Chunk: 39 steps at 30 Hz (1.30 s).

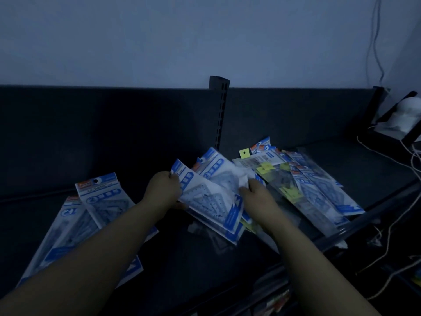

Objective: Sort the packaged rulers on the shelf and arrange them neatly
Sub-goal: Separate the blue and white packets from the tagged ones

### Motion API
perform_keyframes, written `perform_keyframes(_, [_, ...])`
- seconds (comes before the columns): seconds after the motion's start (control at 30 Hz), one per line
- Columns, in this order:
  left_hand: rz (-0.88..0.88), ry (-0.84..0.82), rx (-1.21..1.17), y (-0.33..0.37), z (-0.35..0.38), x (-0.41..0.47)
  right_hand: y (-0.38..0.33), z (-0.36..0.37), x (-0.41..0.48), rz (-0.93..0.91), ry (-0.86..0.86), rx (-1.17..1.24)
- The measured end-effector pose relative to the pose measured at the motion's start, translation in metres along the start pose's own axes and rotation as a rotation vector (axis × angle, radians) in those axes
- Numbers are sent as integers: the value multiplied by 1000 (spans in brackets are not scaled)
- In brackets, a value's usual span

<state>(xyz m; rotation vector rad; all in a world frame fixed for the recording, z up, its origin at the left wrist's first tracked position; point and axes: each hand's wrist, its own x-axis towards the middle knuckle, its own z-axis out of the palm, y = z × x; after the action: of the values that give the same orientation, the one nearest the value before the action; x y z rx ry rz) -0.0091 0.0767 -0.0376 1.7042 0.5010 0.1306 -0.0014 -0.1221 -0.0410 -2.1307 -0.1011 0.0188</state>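
Note:
On the dark shelf (182, 265) lie blue-and-white ruler packs. My left hand (164, 190) grips the upper left edge of one blue pack (211, 201), which is lifted and tilted over the middle of the shelf. My right hand (255, 197) pinches a second blue pack (218, 172) just behind it. A loose heap of blue packs (319, 183) mixed with yellow-labelled clear packs (273, 169) spreads to the right. Two blue packs (91, 213) overlap on the left, partly hidden under my left forearm.
The slotted upright post (219, 110) stands against the dark back panel behind the packs. White cords (405, 201) hang at the right beside a white object (407, 115) on a black stand. The shelf's front rail (364, 215) runs diagonally at the right.

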Motion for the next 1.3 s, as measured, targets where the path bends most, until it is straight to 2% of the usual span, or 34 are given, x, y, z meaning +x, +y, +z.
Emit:
perform_keyframes(0.13, [-68,-157,-200,-8,5,8,1,10,2,-93,-85,-53])
perform_keyframes(0.3, [-74,-99,-251,-5,12,17,2,14,8,-156,-161,-64])
perform_keyframes(0.4, [5,-66,-190,1,11,20,3,7,20,-187,-145,-90])
perform_keyframes(0.53, [100,30,-91,4,5,30,8,-12,61,-174,0,-339])
perform_keyframes(0.67, [129,65,-2,0,5,40,19,-22,102,-72,-159,-661])
perform_keyframes(0.77, [146,81,97,-3,4,45,18,-26,113,-4,-305,-625])
perform_keyframes(1.0, [145,100,101,-8,5,50,14,-35,120,9,-458,-613])
perform_keyframes(1.1, [143,105,88,-10,6,48,15,-37,124,21,-412,-581])
perform_keyframes(1.2, [143,111,86,-12,6,47,18,-35,125,87,-362,-447])
perform_keyframes(1.3, [143,113,71,-11,6,46,21,-32,125,48,-153,-205])
